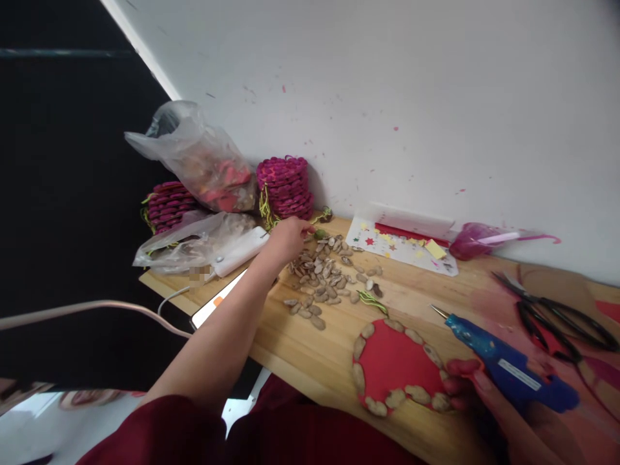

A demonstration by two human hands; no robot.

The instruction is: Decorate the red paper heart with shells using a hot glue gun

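My left hand [289,236] reaches to the far end of a pile of peanuts [323,271]. Its fingers are bent together, and what they hold, if anything, is hidden. At the front right lies a red card shape [400,361] with peanuts along its edge. My right hand [477,387] has its fingers closed at the right edge of that card, seemingly gripping it. Just beyond this hand is a blue glue gun [513,371], its metal nozzle pointing to the back left. A small bundle of green strings [372,301] lies between the pile and the card.
Magenta woven coils [285,187] and plastic bags [208,161] stand at the back left. A phone [220,300] lies under my left forearm, near a white power strip [242,250]. Scissors [547,310], a star sticker sheet [402,248] and a pink pouch [477,240] are to the right.
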